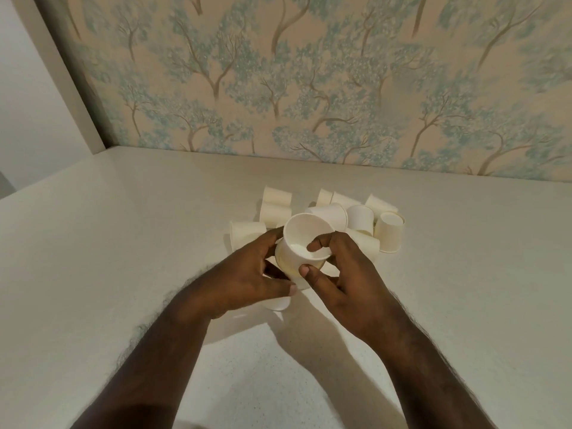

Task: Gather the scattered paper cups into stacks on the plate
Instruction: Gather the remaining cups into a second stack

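Both hands hold one white paper cup [305,239], mouth up and tilted toward me, above the table. My left hand [247,274] wraps its left side and base. My right hand [337,267] pinches its rim, index finger inside, thumb on the outer wall. The bottom of another cup [278,303] shows under my left hand, possibly a stack. Behind the hands lie several scattered white cups [359,219], some on their sides, one upside down [390,232]. No plate is visible.
The cups rest on a white speckled tabletop [123,243]. A wall with tree-patterned wallpaper [309,72] rises right behind the table's far edge. A plain white wall panel [37,103] stands at the left.
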A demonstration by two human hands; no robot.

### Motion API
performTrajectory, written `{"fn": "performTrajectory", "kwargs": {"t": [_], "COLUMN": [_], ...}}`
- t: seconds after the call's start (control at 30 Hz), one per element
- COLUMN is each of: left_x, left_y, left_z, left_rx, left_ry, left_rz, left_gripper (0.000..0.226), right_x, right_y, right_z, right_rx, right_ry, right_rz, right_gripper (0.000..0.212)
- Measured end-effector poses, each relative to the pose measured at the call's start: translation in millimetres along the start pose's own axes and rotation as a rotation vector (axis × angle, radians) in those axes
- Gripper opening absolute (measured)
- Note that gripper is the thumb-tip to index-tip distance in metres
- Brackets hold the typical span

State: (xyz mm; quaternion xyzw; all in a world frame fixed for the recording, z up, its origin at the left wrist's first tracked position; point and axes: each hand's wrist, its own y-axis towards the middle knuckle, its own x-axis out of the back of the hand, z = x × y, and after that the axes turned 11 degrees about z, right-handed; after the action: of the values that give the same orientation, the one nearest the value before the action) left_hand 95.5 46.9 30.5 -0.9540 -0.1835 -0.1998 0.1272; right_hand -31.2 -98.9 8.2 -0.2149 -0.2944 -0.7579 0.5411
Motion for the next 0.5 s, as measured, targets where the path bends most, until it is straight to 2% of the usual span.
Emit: {"fn": "performTrajectory", "kwargs": {"t": [0.17, 0.23, 0.37, 0.5], "left_x": [-11.1, -12.3, -8.7, 7.8], "left_y": [5.8, 7.3, 7.9, 9.7], "left_z": [8.7, 10.9, 19.0, 22.3], "left_rx": [-0.181, -0.255, -0.271, -0.295], "left_ry": [0.049, 0.098, 0.288, 0.262], "left_rz": [-0.147, -0.168, -0.251, -0.472], "left_gripper": [0.096, 0.095, 0.067, 0.051], "right_x": [-7.2, -8.8, -9.2, -8.0], "right_y": [0.5, -0.3, -1.7, -0.1], "right_z": [3.0, 4.2, 4.0, -2.0], "right_rx": [0.033, 0.006, 0.006, 0.013], "right_ry": [-0.035, -0.063, 0.009, 0.056], "right_rz": [0.063, 0.106, 0.133, 0.062], "right_gripper": [0.073, 0.086, 0.09, 0.08]}}
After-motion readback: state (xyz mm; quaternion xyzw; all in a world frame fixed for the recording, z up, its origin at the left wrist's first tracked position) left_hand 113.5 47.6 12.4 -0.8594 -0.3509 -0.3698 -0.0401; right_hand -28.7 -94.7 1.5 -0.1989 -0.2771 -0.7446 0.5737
